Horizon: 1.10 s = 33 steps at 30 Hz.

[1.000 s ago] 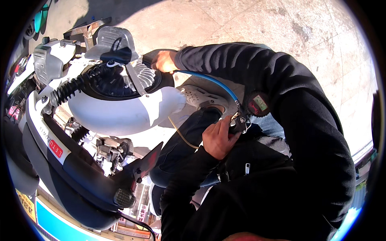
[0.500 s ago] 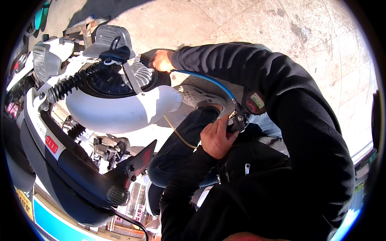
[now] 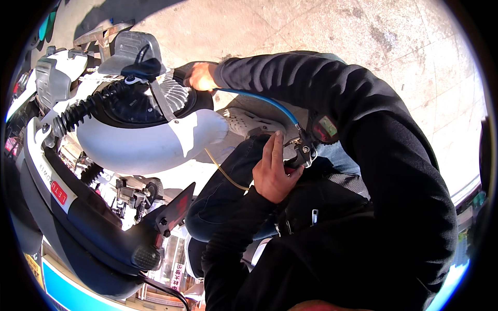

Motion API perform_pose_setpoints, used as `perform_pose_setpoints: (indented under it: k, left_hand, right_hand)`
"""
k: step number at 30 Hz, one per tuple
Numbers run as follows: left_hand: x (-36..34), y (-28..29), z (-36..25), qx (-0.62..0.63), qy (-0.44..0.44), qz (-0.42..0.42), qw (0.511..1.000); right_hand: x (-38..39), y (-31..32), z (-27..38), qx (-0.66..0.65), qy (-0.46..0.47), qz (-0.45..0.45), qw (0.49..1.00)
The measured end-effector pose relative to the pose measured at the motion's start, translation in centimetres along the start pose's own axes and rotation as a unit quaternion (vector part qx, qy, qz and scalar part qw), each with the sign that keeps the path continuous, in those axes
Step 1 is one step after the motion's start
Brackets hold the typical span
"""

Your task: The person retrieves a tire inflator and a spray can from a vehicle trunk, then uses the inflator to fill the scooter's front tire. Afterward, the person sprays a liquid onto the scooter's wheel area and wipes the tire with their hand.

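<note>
My right hand (image 3: 201, 77) is at the rim of the scooter's wheel (image 3: 139, 101), closed about the end of a blue air hose (image 3: 267, 102); its fingertips are hidden behind the tyre. From there the hose curves to a black tire inflator (image 3: 305, 149) with a round gauge (image 3: 326, 129) over my lap. My left hand (image 3: 275, 173) keeps hold of the inflator between thumb and palm, its fingers stretched out straight along the near side. A thin yellowish tube (image 3: 222, 168) runs to below my left wrist.
A white mudguard (image 3: 148, 145) and black spring shock absorber (image 3: 85, 110) sit around the wheel. The scooter's dark tail (image 3: 111, 238) bends down the left side. Grey footrests or seats (image 3: 136, 52) and a metal stand (image 3: 101, 37) are farther back on sunlit paving (image 3: 311, 31).
The fingers of my left hand have straightened away from the inflator's metal lever. My right hand stays at the wheel. The whole view has shifted slightly, with the scooter now farther left.
</note>
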State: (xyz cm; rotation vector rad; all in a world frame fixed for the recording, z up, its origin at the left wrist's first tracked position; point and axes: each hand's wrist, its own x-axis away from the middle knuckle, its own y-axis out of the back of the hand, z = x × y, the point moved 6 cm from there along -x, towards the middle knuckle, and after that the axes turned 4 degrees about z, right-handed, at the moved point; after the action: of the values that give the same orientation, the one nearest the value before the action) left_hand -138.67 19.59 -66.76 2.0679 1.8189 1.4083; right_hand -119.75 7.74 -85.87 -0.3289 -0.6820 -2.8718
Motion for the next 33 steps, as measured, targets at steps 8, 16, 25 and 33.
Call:
perform_pose_setpoints:
  k: [8,16,25,33]
  left_hand:
    - [-0.3,0.2,-0.2,0.007,-0.022,0.000,1.000]
    - [-0.3,0.2,-0.3,-0.001,-0.032,-0.002,0.999]
    - [-0.4,0.2,-0.3,0.002,-0.036,-0.003,0.999]
    - [-0.2,-0.6,-0.1,0.008,-0.033,0.072,0.997]
  right_hand:
    - [-0.3,-0.8,-0.8,-0.020,-0.022,-0.004,1.000]
    - [-0.6,-0.8,-0.5,0.034,0.002,-0.016,0.999]
    - [-0.3,-0.8,-0.5,-0.006,-0.020,0.007,1.000]
    - [2.1,-3.1,-0.9,-0.012,-0.008,-0.176,0.984]
